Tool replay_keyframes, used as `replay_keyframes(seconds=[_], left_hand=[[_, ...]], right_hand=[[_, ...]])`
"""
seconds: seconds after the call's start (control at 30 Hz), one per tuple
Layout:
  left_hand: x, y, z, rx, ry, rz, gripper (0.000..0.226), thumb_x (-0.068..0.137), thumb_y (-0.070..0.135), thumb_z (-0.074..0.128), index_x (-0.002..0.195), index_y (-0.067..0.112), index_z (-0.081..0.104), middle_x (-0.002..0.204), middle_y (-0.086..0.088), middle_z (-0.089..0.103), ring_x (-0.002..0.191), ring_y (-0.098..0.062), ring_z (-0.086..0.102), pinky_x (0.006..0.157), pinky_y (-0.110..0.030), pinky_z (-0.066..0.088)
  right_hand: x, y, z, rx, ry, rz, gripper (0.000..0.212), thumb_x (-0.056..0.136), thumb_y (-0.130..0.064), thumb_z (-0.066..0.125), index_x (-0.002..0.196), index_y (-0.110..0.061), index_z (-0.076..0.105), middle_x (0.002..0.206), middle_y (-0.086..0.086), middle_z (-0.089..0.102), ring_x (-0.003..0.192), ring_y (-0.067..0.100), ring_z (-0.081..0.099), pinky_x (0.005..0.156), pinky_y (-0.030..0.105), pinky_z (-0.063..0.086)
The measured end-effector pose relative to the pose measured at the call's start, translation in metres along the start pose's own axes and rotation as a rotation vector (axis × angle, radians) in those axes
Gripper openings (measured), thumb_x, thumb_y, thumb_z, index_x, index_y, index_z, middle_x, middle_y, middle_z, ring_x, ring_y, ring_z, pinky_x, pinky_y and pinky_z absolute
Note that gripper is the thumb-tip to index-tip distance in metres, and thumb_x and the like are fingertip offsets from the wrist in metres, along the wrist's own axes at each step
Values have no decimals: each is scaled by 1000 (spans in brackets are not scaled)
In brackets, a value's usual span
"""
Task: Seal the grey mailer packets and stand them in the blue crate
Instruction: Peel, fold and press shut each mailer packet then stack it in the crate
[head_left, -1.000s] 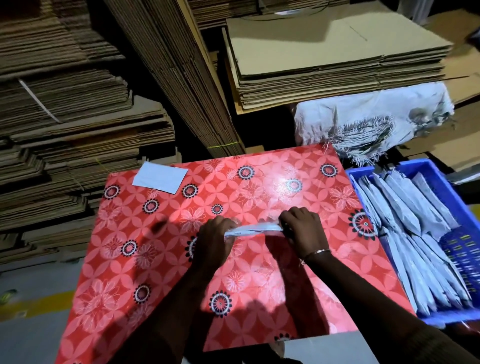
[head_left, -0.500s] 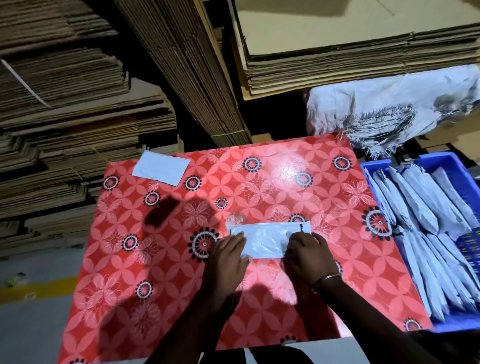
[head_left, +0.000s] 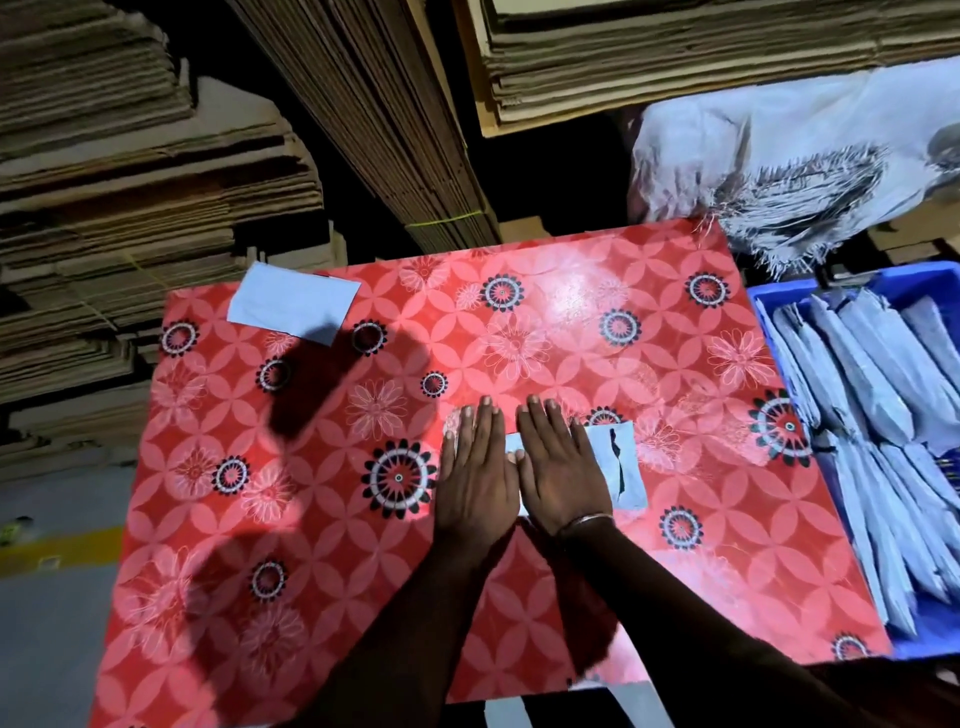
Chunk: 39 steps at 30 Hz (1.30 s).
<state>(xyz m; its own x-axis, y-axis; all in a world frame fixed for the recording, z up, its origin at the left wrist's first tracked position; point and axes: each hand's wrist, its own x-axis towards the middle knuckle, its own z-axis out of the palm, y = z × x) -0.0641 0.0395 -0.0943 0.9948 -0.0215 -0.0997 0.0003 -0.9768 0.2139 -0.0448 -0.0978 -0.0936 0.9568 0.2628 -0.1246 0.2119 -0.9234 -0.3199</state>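
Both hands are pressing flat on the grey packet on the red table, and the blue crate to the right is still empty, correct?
Not quite. The head view shows the blue crate already holds many grey packets. The rest holds: left hand and right hand press flat on the packet on the red table.

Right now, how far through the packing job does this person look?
Well underway. Done: the blue crate already holds many grey mailer packets standing on edge. In hand: the left hand and right hand press flat on one packet on the red floral tabletop, apparently sealing it. Left: standing that packet in the crate. A white paper slip lies at the far left corner.
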Motion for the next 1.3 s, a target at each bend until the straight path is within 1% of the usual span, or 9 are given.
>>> replay_keyframes(seconds=[0.1, 0.33, 0.53, 0.73, 0.87, 1.0, 1.1, 1.17, 1.3], left_hand=[[2, 1, 1, 23, 0, -7, 67, 107, 36, 30, 164, 11, 6, 173, -4, -3, 159, -20, -7, 128, -47, 15], [2, 2, 1, 27, -4, -6, 65, 109, 37, 24, 164, 10, 2, 173, -4, -6, 159, -22, -8, 127, -48, 15], [3, -1, 4, 34, -11, -15, 65, 109, 37, 24, 164, 13, 0, 173, -2, -9, 159, -20, -12, 128, -47, 12], [3, -2, 3, 87, -15, 6, 66, 107, 36, 23, 164, 12, -2, 172, -5, -10, 159, -22, -10, 128, -47, 12], [2, -3, -2, 125, -32, 30, 66, 107, 37, 20, 164, 11, 0, 172, -8, -8, 159, -26, -10, 127, -48, 11], [-1, -7, -2, 109, -7, 2, 68, 106, 45, 21, 164, 13, 6, 172, -9, -1, 159, -28, -5, 127, -49, 14], [-7, -15, -2, 45, 49, -5, 73, 106, 54, 29, 164, 14, 13, 172, -6, 7, 160, -27, 2, 127, -48, 15], [-9, -19, -2, 28, 49, -21, 78, 103, 62, 30, 164, 16, 15, 172, -3, 9, 160, -24, 3, 127, -48, 14], [-14, -32, -3, 26, -22, -25, 96, 95, 80, 23, 165, 16, 5, 173, -2, 3, 160, -21, -1, 127, -48, 11]], right_hand=[[2, 1, 5, -33, 6, 10, 63, 102, -37, 31, 161, -19, 18, 169, -1, 11, 156, 15, 4, 125, 40, 10], [3, 0, 6, -39, -19, 39, 64, 102, -37, 26, 162, -20, 9, 170, -2, 1, 156, 14, -6, 125, 42, 8], [2, -2, 5, -29, 1, 38, 63, 103, -36, 26, 162, -21, 9, 170, -2, 0, 156, 14, -7, 126, 42, 10], [1, 0, 1, -32, 6, 4, 62, 103, -37, 24, 162, -21, 12, 170, 0, 4, 156, 16, -4, 125, 44, 9], [-2, 8, -1, -72, -17, -27, 62, 106, -40, 23, 162, -26, 3, 170, 1, -5, 156, 18, -9, 125, 45, 6], [-6, 22, -7, -125, -39, -61, 64, 105, -56, 16, 161, -31, -4, 169, 2, -12, 155, 21, -15, 125, 50, 5], [-14, 39, -15, -178, -27, -24, 71, 102, -67, 19, 161, -32, 0, 169, 3, -10, 155, 23, -14, 124, 53, 7], [-19, 48, -17, -180, -38, -6, 73, 100, -70, 19, 160, -35, -3, 169, 2, -13, 155, 23, -16, 124, 54, 4], [-24, 60, -22, -95, -62, 71, 75, 99, -73, 19, 157, -40, -14, 167, -1, -20, 153, 20, -22, 124, 52, -5]])
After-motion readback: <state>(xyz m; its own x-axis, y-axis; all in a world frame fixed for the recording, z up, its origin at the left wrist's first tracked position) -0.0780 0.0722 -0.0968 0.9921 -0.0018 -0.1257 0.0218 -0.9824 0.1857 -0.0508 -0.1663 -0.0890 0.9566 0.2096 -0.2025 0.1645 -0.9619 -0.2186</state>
